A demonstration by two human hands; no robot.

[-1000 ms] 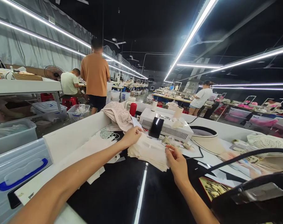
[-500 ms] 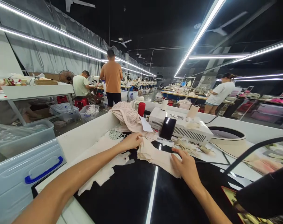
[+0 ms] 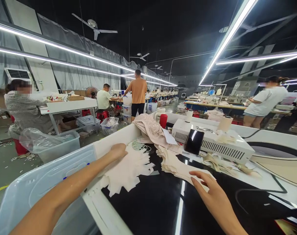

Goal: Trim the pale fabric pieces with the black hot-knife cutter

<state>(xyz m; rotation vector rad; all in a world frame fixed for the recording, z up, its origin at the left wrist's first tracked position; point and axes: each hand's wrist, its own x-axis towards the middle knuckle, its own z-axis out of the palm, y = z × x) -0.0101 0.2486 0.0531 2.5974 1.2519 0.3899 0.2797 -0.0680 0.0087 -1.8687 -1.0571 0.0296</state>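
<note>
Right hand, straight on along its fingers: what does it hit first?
The right hand would likely meet the stack of cream fabric pieces first; its fingertips are over or against it, contact unclear.

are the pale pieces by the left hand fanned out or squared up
Fanned out: the pale pieces by the left hand overlap, with their corners jutting out at staggered angles.

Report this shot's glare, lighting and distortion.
Head view: a ceiling tube light glares white, and a reflection streaks the black tabletop; head view: the phone catches glare; head view: the left forearm looks stretched, likely wide-angle distortion; head view: pale cloth pieces show little texture.
</note>
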